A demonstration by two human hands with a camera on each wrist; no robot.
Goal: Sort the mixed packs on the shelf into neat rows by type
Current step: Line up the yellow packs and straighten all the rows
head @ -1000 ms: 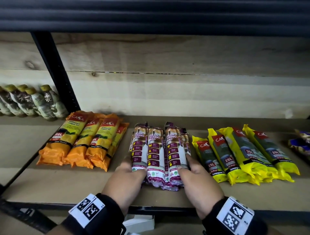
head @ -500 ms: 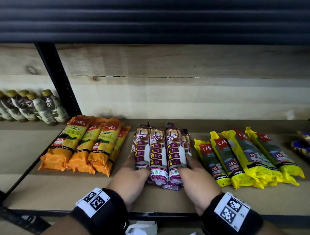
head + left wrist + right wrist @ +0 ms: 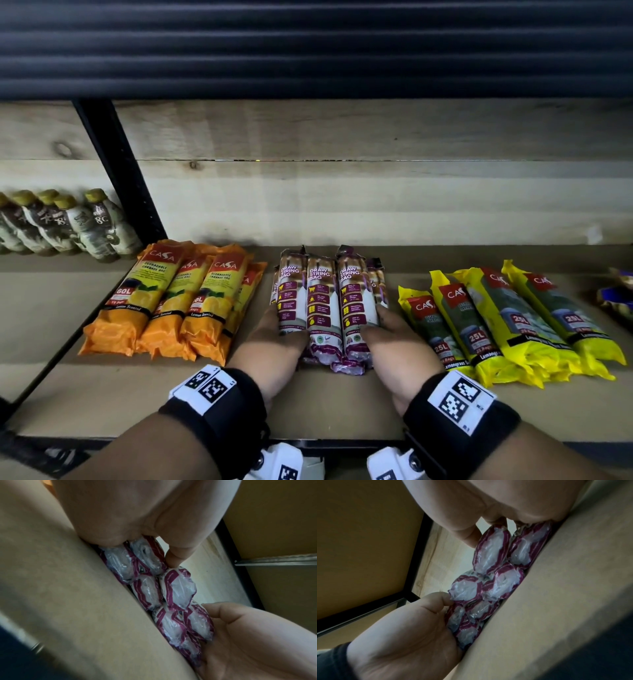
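The purple packs [image 3: 329, 308] lie in the middle of the shelf [image 3: 102, 394], near its front edge. The left hand [image 3: 270, 346] and right hand [image 3: 394, 346] press in from each side, fingers curled round the outer packs. I think this squeezes them into one tidy row. Orange packs [image 3: 171, 301] lie toward the left edge, yellow packs [image 3: 507, 325] toward the right.

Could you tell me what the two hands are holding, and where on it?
Both hold the purple drawstring-bag packs: left hand and right hand clasp opposite sides of the bundle near its front end.
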